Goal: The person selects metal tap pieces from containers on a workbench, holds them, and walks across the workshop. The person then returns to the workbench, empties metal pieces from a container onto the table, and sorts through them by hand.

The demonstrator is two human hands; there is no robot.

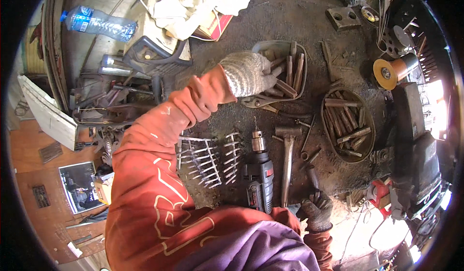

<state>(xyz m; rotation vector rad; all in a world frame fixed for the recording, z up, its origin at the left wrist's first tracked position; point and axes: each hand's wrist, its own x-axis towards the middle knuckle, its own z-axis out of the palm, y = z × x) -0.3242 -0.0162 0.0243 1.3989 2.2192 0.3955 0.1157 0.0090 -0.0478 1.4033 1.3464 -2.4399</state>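
- Far left: clear plastic bottle [99,23] lying on its side, blue cap leftward
- Left of centre, on the bench: rows of small metal pieces [203,160], laid side by side
- Left hand [249,73], knit glove: fingers bent over the near-left part of a tray [270,43], at the metal rods [299,68] in it; cannot tell whether it grips one
- Below the tray: pliers [261,104], then drill [261,174], chuck pointing away from the person
- Right of drill: hammer [287,150], head at the far end
- Right hand [316,210], gloved, low near the body: fingers partly curled; hold unclear
- Right: oval tray [369,121] of similar rods; beyond it, wire spool [394,72]
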